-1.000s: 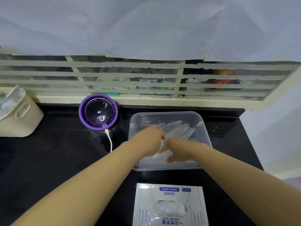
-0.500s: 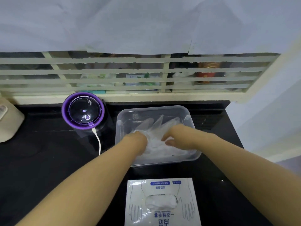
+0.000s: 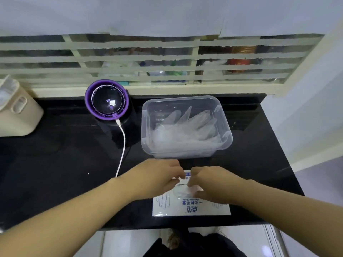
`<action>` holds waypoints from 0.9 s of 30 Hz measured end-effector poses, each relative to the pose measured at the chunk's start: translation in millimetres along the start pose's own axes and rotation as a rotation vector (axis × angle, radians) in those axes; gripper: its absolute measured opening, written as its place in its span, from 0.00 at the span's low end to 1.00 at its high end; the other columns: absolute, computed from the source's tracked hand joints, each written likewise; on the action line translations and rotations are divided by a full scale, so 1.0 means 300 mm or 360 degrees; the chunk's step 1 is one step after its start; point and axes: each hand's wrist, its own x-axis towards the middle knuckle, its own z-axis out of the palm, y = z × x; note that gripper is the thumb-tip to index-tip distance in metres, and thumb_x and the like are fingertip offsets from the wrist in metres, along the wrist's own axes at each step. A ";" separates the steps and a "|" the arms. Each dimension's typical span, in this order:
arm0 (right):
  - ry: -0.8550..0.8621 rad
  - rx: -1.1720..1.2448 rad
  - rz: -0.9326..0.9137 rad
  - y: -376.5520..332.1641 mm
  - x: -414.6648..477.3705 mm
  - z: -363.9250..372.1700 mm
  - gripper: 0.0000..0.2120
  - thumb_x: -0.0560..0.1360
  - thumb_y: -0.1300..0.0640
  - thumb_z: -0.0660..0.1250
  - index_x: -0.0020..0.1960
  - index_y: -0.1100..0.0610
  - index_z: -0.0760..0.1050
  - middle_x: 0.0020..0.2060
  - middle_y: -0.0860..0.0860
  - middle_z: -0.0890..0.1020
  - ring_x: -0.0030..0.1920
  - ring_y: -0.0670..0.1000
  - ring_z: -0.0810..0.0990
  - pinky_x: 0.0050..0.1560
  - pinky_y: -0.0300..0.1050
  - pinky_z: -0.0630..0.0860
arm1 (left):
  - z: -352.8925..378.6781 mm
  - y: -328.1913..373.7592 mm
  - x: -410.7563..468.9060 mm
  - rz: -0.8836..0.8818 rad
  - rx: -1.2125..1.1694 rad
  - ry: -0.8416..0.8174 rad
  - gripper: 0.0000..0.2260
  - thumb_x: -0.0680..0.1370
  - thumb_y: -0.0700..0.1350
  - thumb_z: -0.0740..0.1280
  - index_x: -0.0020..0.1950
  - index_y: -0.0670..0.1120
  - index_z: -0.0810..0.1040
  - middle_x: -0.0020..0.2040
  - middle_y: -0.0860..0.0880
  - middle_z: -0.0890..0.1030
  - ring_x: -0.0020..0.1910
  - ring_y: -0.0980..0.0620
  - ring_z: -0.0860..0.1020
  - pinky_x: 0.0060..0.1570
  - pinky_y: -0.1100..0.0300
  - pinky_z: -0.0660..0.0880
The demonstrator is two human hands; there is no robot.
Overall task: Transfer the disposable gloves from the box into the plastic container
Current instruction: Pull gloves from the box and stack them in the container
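Note:
A clear plastic container (image 3: pixel 146 115) stands on the black counter with several thin translucent gloves (image 3: pixel 185 130) piled in it. The flat white glove box (image 3: pixel 191 208) with blue print lies at the counter's near edge, a crumpled glove (image 3: pixel 182 191) showing at its opening. My right hand (image 3: pixel 213 184) is over the box and pinches that glove at the opening. My left hand (image 3: pixel 157 175) lies over the box's far left part, its curled fingertips beside the opening; blur hides whether they grip anything.
A purple-rimmed round device (image 3: pixel 106 100) with a white cable (image 3: pixel 122 151) stands left of the container. A beige bin (image 3: pixel 16 112) sits at the far left. A barred window ledge (image 3: pixel 167 89) runs behind. The counter's front edge (image 3: pixel 167 228) is just below the box.
Both hands have left the container, where they laid a glove, and moved back toward me onto the glove box. The right hand now pinches a glove at the opening.

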 end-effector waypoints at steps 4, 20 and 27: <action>0.0370 -0.0230 -0.0086 0.012 0.012 0.088 0.07 0.74 0.50 0.69 0.51 0.48 0.82 0.46 0.48 0.77 0.39 0.49 0.77 0.37 0.40 0.72 | 0.140 -0.026 -0.013 -0.0181 0.0041 -0.0337 0.35 0.74 0.63 0.66 0.77 0.57 0.55 0.78 0.53 0.52 0.77 0.53 0.51 0.75 0.55 0.48; 0.0533 -0.0070 -0.0180 0.013 0.029 0.121 0.02 0.72 0.53 0.71 0.42 0.49 0.79 0.40 0.46 0.77 0.36 0.47 0.77 0.36 0.37 0.66 | 0.219 -0.041 -0.048 -0.0191 0.0101 -0.0301 0.33 0.74 0.67 0.62 0.74 0.55 0.57 0.79 0.56 0.41 0.77 0.53 0.41 0.75 0.44 0.41; 0.0328 -0.0122 -0.0208 0.002 -0.017 0.080 0.08 0.80 0.52 0.61 0.58 0.50 0.72 0.56 0.46 0.72 0.50 0.46 0.70 0.48 0.38 0.67 | 0.218 -0.048 -0.050 -0.0284 0.0055 -0.0306 0.42 0.72 0.69 0.63 0.78 0.55 0.48 0.79 0.57 0.45 0.77 0.55 0.44 0.75 0.41 0.40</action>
